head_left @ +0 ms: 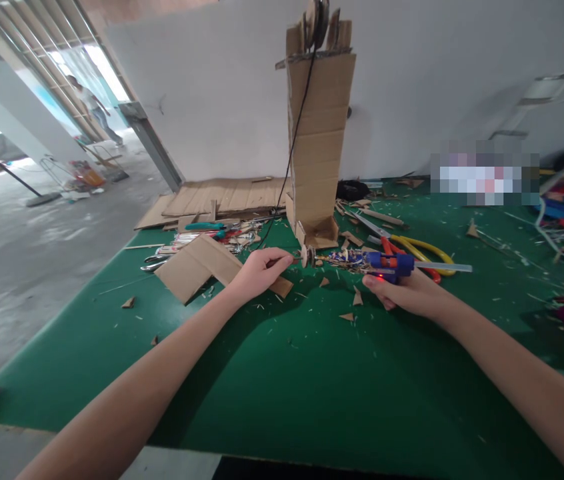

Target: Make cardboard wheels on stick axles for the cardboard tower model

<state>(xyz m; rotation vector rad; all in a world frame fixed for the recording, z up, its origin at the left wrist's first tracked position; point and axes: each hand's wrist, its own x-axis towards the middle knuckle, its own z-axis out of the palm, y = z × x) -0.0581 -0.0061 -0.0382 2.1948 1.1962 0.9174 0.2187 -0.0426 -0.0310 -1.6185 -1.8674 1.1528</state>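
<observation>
Head view: left hand (261, 270) reaching across the green desk (272, 373), fingers (282, 257) pinching together on a small cardboard disc (305, 256) sitting on a thin axle just in front of the foot of the tall cardboard tower (318, 133). Right hand (405, 290) lying on the desk, fingers clamped around a blue hot glue gun (392, 263), red light glowing near the grip, glue stick (445, 267) sticking out behind, nozzle pointing left towards the disc.

Risks, as a judgement only: glowing light suggesting a hot nozzle, so left fingertips holding the disc so close to the tip likely getting burnt by a slip or a drip. Glue running past the disc onto the axle, possibly locking a part meant to turn. Black cord (298, 127) hanging down the tower face from the wheel (320, 20) at the top, passing near the left hand; catching it with a finger probably tipping the narrow tower over. Cardboard scraps (347, 317) and shavings lying all around the work, easily sticking to wet glue. Yellow-handled scissors (412, 248) lying just behind the gun, blades near the right knuckles when pulling back. Folded cardboard piece (202, 267) touching the left wrist, liable to being dragged along. Person standing far off at the doorway, well apart
</observation>
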